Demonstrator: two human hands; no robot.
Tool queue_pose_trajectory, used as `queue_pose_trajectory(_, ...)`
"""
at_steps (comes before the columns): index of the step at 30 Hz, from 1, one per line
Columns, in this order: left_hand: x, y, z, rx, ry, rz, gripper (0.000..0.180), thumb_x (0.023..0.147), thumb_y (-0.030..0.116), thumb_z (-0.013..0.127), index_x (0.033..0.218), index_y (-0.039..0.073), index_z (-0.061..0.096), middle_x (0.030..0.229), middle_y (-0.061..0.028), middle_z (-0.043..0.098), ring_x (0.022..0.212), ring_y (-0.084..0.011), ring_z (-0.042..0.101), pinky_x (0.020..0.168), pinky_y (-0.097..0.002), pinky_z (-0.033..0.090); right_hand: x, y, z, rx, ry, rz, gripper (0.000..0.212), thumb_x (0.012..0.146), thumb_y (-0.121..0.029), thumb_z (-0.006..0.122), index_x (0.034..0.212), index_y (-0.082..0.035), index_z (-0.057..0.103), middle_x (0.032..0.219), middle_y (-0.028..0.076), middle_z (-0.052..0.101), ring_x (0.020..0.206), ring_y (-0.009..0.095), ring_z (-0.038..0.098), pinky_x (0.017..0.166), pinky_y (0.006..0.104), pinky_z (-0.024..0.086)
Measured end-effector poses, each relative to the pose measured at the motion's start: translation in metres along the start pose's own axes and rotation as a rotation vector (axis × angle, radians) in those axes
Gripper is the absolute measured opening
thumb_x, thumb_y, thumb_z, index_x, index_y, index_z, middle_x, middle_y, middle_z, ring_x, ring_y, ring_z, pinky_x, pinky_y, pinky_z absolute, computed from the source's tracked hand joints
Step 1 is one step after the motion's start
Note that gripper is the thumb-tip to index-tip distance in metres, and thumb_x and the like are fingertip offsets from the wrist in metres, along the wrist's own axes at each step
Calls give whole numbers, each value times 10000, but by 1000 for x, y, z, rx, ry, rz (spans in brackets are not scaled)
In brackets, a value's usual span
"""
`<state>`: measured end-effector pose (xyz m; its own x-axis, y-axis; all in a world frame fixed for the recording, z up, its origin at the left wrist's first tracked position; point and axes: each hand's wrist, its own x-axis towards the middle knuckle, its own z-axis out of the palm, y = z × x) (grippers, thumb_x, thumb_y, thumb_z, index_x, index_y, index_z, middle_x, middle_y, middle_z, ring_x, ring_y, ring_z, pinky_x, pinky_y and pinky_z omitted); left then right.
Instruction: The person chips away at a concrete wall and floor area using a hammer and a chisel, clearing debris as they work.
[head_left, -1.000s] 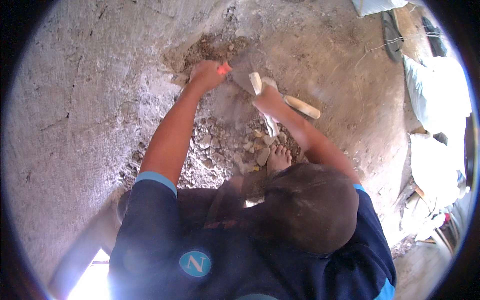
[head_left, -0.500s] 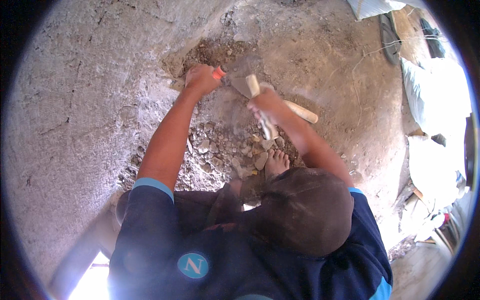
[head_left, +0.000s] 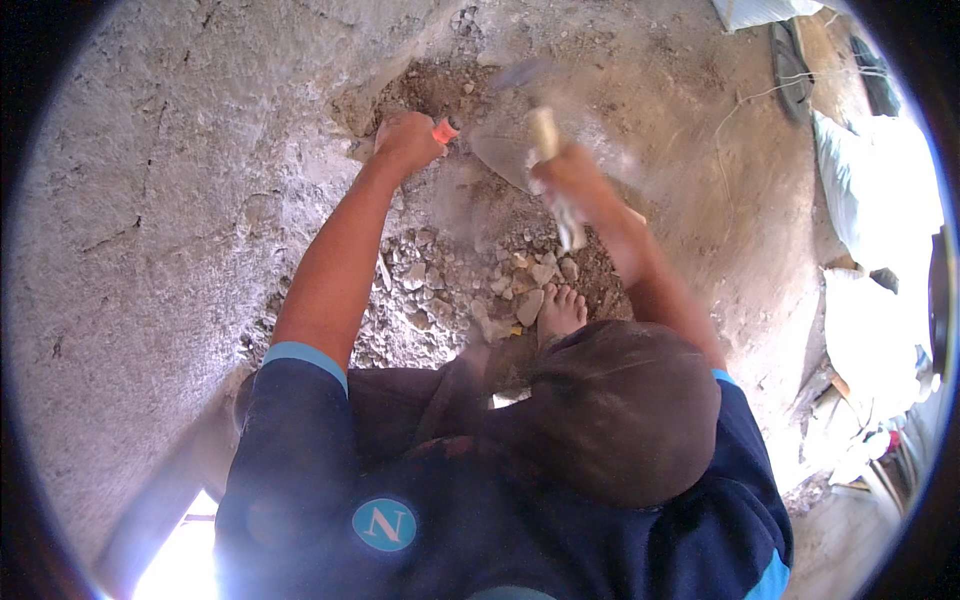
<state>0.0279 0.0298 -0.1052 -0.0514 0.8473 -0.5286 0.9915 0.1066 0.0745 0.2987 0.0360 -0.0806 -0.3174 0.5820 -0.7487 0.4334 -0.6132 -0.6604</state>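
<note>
Left hand [head_left: 405, 145] has fingers closed round the orange tool [head_left: 445, 130], by the wall [head_left: 180, 200]; its other end is hidden. Right hand [head_left: 575, 182] has fingers wrapped round the hammer [head_left: 543, 132] handle; head's blurred, apart from tool. Trowel [head_left: 500, 158] lies between hands, rubble [head_left: 415, 285] nearer the foot [head_left: 562, 312].

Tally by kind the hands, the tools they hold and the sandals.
Left hand and right hand: 2 hands
Orange-gripped tool: 1
Pale-handled tool: 1
Dark sandals: 2
Total: 6
</note>
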Motion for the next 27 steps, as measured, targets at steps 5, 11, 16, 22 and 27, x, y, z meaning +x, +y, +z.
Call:
queue_pose_trajectory(5, -3, 2, 0, -21, 5, -19, 334, 721, 359, 709, 848, 51, 715, 884, -181, 685, 874, -326, 668, 795, -417, 515, 6, -37, -12, 440, 575, -241, 120, 822, -44, 574, 877, 21, 490, 637, 79, 559, 502, 171, 554, 437, 337, 474)
queue_pose_trajectory(11, 4, 4, 3, 48, 57, -61, 404, 772, 431, 660, 830, 36, 717, 891, -199, 681, 883, -342, 665, 797, -416, 515, 8, 7, 30, -214, -75, -4, 259, 810, -49, 601, 1022, 83, 535, 645, 86, 591, 514, 154, 574, 441, 289, 465)
queue_pose_trajectory(16, -13, 4, -4, 17, 19, -80, 416, 752, 439, 680, 846, 35, 717, 897, -201, 682, 885, -344, 665, 805, -420, 515, 2, -30, -15, 186, 296, -203, 170, 793, -67, 607, 875, 61, 530, 643, 126, 605, 514, 190, 596, 448, 315, 480)
queue_pose_trajectory(22, -2, 11, 2, 136, 78, -6, 444, 785, 444, 649, 847, 9, 713, 895, -208, 681, 896, -348, 664, 810, -407, 513, 13, 39, 56, -211, -174, 57, 467, 741, -52, 631, 1149, 98, 460, 706, 180, 642, 609, 273, 646, 567, 387, 538)
queue_pose_trajectory(27, -15, 8, 2, 73, 22, -60, 472, 815, 476, 623, 853, 15, 717, 901, -193, 681, 935, -333, 649, 839, -405, 499, 6, -5, -7, 37, 51, -11, 273, 763, 10, 604, 1012, 106, 551, 638, 98, 571, 483, 178, 551, 422, 300, 459)
